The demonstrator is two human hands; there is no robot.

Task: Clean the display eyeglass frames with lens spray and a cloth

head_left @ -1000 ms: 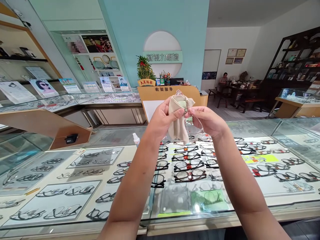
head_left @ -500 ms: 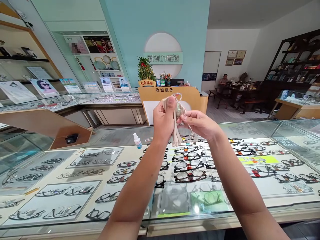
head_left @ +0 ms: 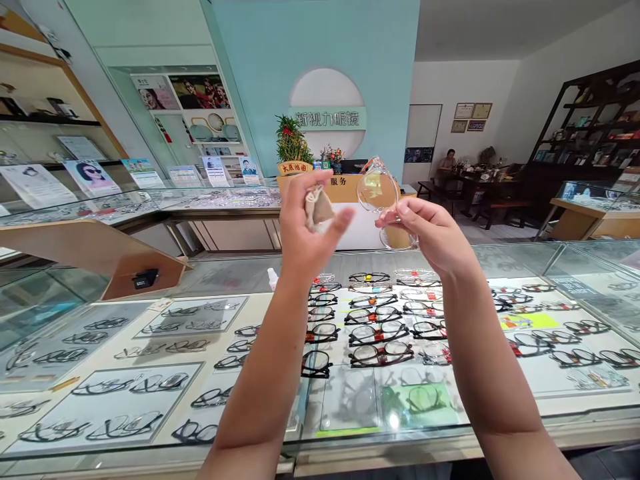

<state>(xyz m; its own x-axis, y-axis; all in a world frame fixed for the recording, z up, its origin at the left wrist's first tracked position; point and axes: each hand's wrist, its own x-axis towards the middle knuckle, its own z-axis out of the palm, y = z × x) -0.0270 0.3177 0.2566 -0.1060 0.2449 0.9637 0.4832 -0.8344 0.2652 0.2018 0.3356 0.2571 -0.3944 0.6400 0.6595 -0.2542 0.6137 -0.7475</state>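
Above the glass display counter, my right hand (head_left: 423, 223) pinches a pair of eyeglasses (head_left: 379, 189) with a clear frame. The glasses are tilted, one lens above my fingers and the other below. My left hand (head_left: 305, 217) is raised beside them, thumb and fingers spread apart, with a crumpled beige cloth (head_left: 319, 210) in its palm. The left hand does not touch the glasses. A small white spray bottle (head_left: 273, 278) on the counter is partly covered by my left forearm.
Rows of eyeglasses (head_left: 379, 331) lie inside the glass counter (head_left: 350, 437) below my arms. A wooden cashier desk (head_left: 345, 190) stands ahead, with a potted plant (head_left: 290, 143) on it. At the back right, a person (head_left: 448, 162) sits by a dark table (head_left: 475, 179).
My hands have moved apart. The left hand has come off the glasses with the cloth and opened its fingers. My right hand now holds the glasses alone, in plain view.
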